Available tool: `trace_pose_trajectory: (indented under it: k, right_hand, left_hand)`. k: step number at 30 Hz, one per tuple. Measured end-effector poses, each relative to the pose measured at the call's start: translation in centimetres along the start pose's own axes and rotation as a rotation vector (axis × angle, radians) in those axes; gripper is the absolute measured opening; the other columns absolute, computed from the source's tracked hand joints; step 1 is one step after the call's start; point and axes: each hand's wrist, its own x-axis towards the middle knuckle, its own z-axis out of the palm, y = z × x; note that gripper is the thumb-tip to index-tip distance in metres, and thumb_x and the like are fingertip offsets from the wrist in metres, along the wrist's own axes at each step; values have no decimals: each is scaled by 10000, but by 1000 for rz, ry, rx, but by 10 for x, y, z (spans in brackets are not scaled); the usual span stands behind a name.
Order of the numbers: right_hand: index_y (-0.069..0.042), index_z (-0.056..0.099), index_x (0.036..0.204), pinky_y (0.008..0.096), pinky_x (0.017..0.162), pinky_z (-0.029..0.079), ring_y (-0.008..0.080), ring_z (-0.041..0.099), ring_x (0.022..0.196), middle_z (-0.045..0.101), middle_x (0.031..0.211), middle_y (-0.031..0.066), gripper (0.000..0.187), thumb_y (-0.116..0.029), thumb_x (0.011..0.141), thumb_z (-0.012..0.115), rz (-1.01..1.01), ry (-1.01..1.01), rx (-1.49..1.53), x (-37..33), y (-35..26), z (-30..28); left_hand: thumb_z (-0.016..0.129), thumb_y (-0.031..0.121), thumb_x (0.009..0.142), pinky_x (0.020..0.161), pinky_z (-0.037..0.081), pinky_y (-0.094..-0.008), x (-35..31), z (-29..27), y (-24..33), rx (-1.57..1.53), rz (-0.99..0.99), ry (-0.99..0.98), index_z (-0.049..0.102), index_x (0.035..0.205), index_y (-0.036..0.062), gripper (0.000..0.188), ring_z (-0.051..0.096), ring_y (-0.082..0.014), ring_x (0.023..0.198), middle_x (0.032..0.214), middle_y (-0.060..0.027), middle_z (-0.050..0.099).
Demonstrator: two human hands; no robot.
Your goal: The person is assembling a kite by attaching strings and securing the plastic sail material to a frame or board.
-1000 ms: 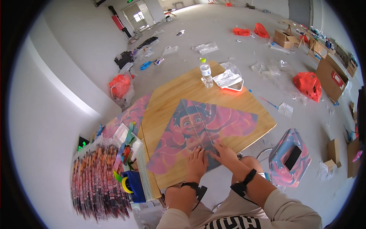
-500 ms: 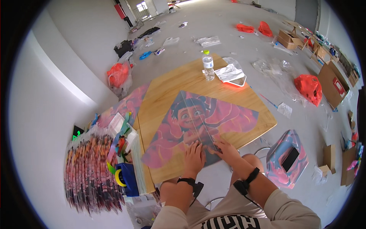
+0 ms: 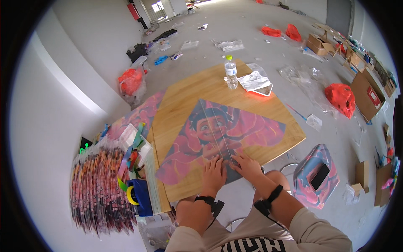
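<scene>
A winged kite (image 3: 262, 133), pink and blue with a cartoon figure, lies spread on the wooden table (image 3: 184, 101). Two thin pale lines run down its middle toward me. My left hand (image 3: 214, 173) rests on its lower part, left of these lines, fingers stretched and slightly apart. Opposite it, my right hand (image 3: 248, 168) touches the sheet at the right line, fingers extended and a little bent. The kite's lower tip, a dark grey strip, shows between my hands. Whatever lies under my fingertips is hidden.
A water bottle (image 3: 230, 72) and a white tray (image 3: 266, 92) with paper stand at the table's far side. A blue tape dispenser (image 3: 142, 197) and stacked printed sheets (image 3: 100, 189) sit left. A stool (image 3: 301, 176) holding a black phone (image 3: 320, 176) is at right.
My right hand has slid slightly left and toward the middle lines of the kite. My left hand stays nearly in place. The kite lies as before.
</scene>
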Motion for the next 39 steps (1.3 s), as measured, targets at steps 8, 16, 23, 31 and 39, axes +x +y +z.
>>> trace_pose_trajectory:
  k: [8,16,23,31,39]
  right_hand:
    - [-159,694,1339,441,796,582,287,705,922,680,1001,52,457,-316,922,794,66,-25,65,2,1,1]
    - [-142,706,1329,429,799,588,269,712,922,687,1036,49,456,-288,907,799,84,-31,56,1,4,5]
    - [-158,690,1354,443,860,600,290,715,1056,688,1202,57,458,-318,932,767,77,-74,27,1,4,2]
    - [-172,713,1331,427,823,602,258,730,977,692,1113,45,443,-288,911,791,56,-10,10,0,5,8]
    - [-169,733,1298,435,831,601,288,724,1000,699,1087,58,408,-329,926,775,42,1,-7,0,4,7]
  left_hand:
    - [635,191,989,1182,368,-500,36,5,0,22,49,-1,617,1447,76,473,497,-348,1443,1496,-100,603]
    - [541,265,1062,1266,266,-495,36,20,-5,75,91,-43,550,1528,100,495,431,-298,1517,1589,-67,542]
    - [535,256,1070,1262,265,-489,37,17,-4,44,138,-77,566,1529,127,477,443,-283,1509,1592,-41,552]
    - [544,250,1068,1244,278,-486,38,15,-4,41,171,-84,572,1529,140,475,444,-280,1506,1594,-23,552]
    - [559,239,1058,1229,296,-484,39,13,-3,42,171,-102,567,1529,141,481,431,-273,1517,1596,-15,545]
